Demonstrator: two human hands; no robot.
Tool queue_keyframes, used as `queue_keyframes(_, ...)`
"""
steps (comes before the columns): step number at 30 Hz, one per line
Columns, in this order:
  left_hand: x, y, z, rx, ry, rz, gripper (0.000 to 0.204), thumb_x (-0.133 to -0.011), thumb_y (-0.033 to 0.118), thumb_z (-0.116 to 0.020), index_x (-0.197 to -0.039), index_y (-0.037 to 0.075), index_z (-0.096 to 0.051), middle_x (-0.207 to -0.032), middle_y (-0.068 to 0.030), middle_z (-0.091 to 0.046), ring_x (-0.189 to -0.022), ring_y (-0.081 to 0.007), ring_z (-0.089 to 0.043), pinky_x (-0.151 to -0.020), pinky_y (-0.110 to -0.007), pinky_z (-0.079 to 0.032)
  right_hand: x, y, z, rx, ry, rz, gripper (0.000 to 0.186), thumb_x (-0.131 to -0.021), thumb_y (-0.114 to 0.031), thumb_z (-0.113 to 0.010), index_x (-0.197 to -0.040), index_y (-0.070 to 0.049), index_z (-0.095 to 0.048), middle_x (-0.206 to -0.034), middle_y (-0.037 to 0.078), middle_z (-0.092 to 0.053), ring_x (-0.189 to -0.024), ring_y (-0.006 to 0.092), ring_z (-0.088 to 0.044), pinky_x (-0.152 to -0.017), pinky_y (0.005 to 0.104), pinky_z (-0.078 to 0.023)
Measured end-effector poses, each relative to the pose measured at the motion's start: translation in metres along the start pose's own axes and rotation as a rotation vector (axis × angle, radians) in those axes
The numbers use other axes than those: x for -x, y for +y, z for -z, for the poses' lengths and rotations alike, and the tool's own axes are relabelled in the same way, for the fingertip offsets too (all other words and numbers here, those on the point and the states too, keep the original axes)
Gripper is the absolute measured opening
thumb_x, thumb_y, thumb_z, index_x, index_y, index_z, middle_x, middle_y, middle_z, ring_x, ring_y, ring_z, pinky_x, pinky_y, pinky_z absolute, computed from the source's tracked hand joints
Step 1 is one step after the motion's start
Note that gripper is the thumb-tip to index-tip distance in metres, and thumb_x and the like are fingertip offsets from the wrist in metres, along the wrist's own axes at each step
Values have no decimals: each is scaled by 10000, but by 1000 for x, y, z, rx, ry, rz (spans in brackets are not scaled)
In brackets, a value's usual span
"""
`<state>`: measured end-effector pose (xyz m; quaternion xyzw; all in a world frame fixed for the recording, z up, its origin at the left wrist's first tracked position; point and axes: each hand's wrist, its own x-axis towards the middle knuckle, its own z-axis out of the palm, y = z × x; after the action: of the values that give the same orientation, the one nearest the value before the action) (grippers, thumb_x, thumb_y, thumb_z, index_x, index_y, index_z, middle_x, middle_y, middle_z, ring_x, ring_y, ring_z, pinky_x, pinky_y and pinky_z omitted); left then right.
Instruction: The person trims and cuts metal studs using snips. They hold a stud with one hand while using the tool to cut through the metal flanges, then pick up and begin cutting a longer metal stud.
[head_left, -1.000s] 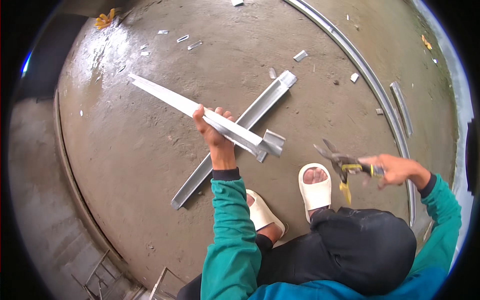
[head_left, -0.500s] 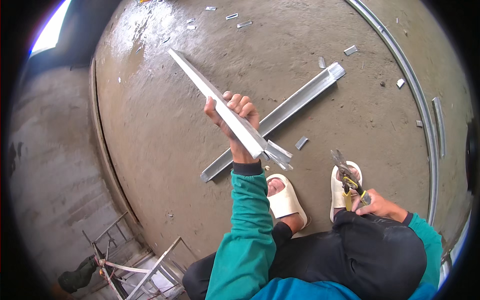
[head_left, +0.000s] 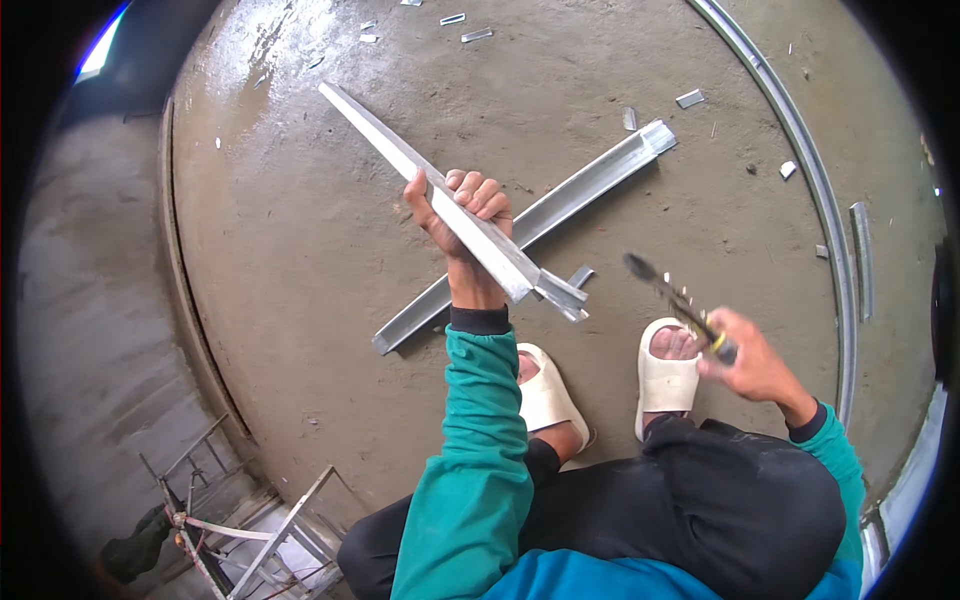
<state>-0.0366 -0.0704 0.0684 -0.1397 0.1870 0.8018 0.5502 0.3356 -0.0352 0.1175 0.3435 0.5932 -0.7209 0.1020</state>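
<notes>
My left hand (head_left: 445, 240) is wrapped round a silvery metal channel (head_left: 385, 142), thumb on one side and fingers on the other. The channel slants from the upper left down toward my feet, and its near end has a narrower, bent flap (head_left: 562, 292). In my right hand (head_left: 752, 362) is a pair of tin snips (head_left: 685, 300) with black and yellow grips; the blades, smeared by motion, point up and left, apart from the channel. Beneath the left hand, a second metal channel (head_left: 590, 192) lies crosswise on the floor, partly hidden by that hand and the held channel.
Small metal offcuts (head_left: 690, 99) are scattered over the wet concrete floor (head_left: 290, 250). A long metal track (head_left: 815, 160) curves along the right, with a short strip (head_left: 862, 260) beside it. A metal frame (head_left: 270, 540) stands lower left near the wall (head_left: 100, 260). My feet wear cream slides (head_left: 668, 385).
My right hand has lifted the snips off my knee, up and slightly left. The left hand still grips the channel, nearly unmoved. The whole view has shifted slightly.
</notes>
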Motion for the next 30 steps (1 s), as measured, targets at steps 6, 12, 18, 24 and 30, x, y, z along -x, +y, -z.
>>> queue_keyframes(6, -20, -28, 4, -265, 55, -64, 370, -835, 424, -657, -673, 130, -501, -522, 9, -441, -424, -103, -389, -379, -239, -345, -17, 92, 61, 944, 702, -42, 466, -703, -208, -807, -1054, 14, -596, -1068, 170, -554, -1018, 354, -519, -870, 417, -447)
queue_keyframes(12, -21, -39, 30, -494, 311, -177, 393, -847, 419, -641, -625, 189, -413, -498, 8, -429, -392, -101, -386, -357, -234, -320, -71, -32, 28, 542, 420, 366, 413, -836, -324, -710, -1088, -6, -630, -1129, 163, -615, -1098, 301, -568, -916, 364, -451)
queue_keyframes(18, -33, -53, 52, -649, 338, -188, 363, -835, 430, -653, -790, 185, -389, -546, 34, -414, -434, -82, -416, -380, -248, -350, -148, -77, 34, 401, -331, 96, 409, -849, -397, -714, -861, 12, -724, -722, 89, -649, -719, 165, -589, -697, 333, -474)
queue_keyframes(24, -33, -49, 61, -733, 320, -219, 317, -824, 382, -668, -810, 156, -446, -570, 34, -413, -451, -84, -430, -399, -254, -360, -165, -59, 23, 332, -346, 28, 405, -802, -377, -746, -710, 12, -681, -598, 18, -561, -613, 101, -504, -562, 314, -391)
queue_keyframes(30, -35, -55, 61, -856, 445, -303, 317, -795, 342, -691, -847, 55, -567, -685, 13, -470, -576, -109, -465, -514, -282, -383, -157, -72, 7, 581, -131, 13, 368, -738, -247, -747, -592, -11, -505, -606, 78, -501, -593, 175, -481, -621, 339, -389)
